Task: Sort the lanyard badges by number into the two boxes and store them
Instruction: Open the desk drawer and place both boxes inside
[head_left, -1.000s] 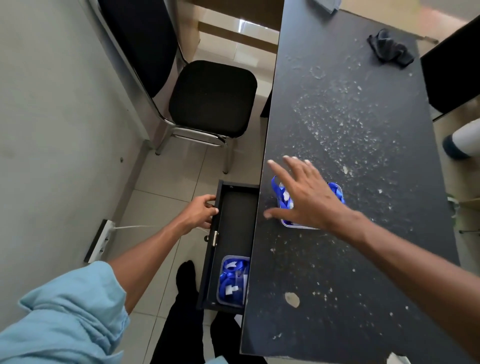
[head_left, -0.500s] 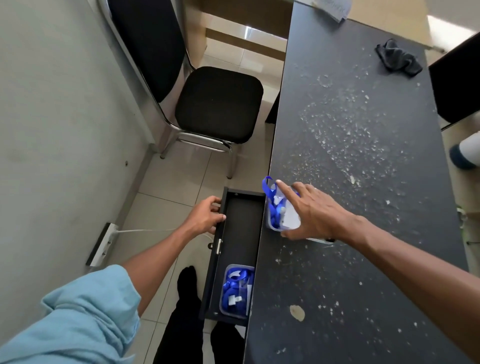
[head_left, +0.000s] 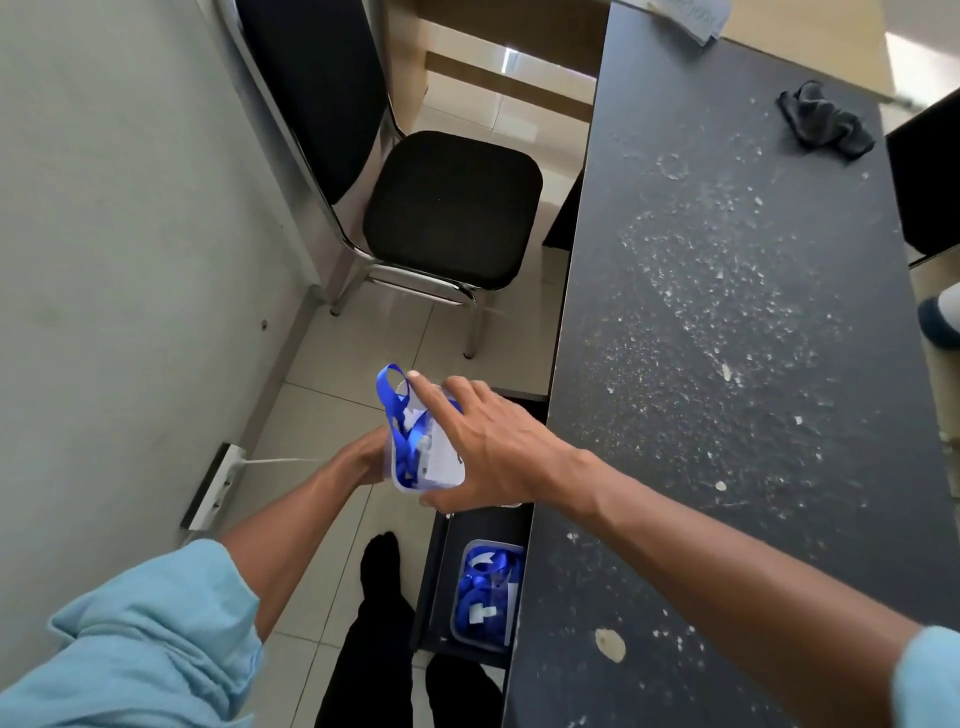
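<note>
Second box carried from desk toward open drawer

At frame centre, the clear box (head_left: 426, 457) of blue lanyards is clasped by the right hand (head_left: 493, 452); left hand (head_left: 363, 457) finger state cannot be told. A loose loop (head_left: 388, 387) could snag on the drawer (head_left: 431, 577) edge

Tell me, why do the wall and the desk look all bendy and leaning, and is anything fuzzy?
Head view: the wide lens bends straight lines, so the desk and chair lean outward. The right hand and the box of lanyards it grips look slightly smeared. Bright window glare washes out the floor at the top.
</note>
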